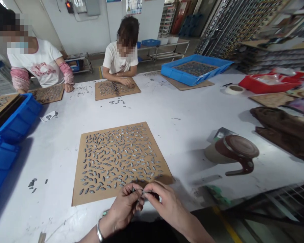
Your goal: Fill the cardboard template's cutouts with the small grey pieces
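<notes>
Both my hands meet at the near edge of a brown cardboard sheet [77,189], over its lower right part. The sheet carries many small grey leaf-shaped pieces [116,148] laid out in loose rows. My left hand [128,200], with a silver bracelet at the wrist, is closed in a pinch on a small grey piece [134,191]. Opposite it, the thumb and forefinger of my right hand [164,200] pinch together at the same spot. The fingers partly hide the piece, and its exact shape is unclear.
Blue crates [20,114] line the left edge; another blue crate [182,76] stands at the back. A lidded mug [223,152], a brown cloth [283,131], a tape roll [234,89] and a red tray [260,86] are on the right. Two people work at sheets across the table.
</notes>
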`<state>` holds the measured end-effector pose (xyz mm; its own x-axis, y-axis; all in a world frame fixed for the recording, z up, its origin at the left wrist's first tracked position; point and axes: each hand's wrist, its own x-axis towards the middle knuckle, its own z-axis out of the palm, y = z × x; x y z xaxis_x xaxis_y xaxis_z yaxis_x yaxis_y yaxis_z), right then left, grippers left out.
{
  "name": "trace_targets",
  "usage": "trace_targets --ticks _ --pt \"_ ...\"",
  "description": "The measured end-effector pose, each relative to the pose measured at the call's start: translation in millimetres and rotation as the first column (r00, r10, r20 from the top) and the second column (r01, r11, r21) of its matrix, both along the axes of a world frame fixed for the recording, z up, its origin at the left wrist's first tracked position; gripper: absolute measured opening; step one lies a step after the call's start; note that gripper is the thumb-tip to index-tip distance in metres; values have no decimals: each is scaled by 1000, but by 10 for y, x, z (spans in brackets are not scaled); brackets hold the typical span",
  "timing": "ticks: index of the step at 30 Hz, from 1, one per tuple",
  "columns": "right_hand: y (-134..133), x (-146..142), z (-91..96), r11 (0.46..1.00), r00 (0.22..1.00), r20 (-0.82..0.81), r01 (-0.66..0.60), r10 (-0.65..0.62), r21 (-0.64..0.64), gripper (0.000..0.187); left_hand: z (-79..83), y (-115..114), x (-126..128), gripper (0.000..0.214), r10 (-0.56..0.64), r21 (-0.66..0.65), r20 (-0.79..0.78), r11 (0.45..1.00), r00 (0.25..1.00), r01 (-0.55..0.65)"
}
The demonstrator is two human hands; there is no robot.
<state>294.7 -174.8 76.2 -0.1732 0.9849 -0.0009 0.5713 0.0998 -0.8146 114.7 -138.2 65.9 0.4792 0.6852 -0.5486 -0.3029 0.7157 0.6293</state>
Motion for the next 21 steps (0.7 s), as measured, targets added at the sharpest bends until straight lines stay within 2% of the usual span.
trace_targets --ticks 4,8,10,13,15,18,21 --pt "151 69 -45 997 1000 0 5 -5 73 15 13 -3 -7 42 31 2 -16 1000 999 -31" --pt "546 311 -78 969 974 123 163 -188 187 20 33 1 -30 48 99 -42 9 994 995 -99" --pt "759 421 -137 957 936 239 211 -257 201 21 27 6 -42 52 85 -66 24 994 996 -83" --pt "985 488 -246 967 891 385 190 -242 169 22 5 18 -58 58 56 -83 30 995 998 -54" --pt "1060 473 -297 976 871 443 168 -213 139 23 -4 30 -67 59 79 -68 13 995 997 -78" --pt "1105 430 -317 982 848 495 159 -189 103 24 3 49 -80 59 98 -40 -30 994 995 -99" --pt "1115 439 -278 983 849 498 166 -180 71 22 18 63 -92 57 47 -30 -45 998 998 -48"
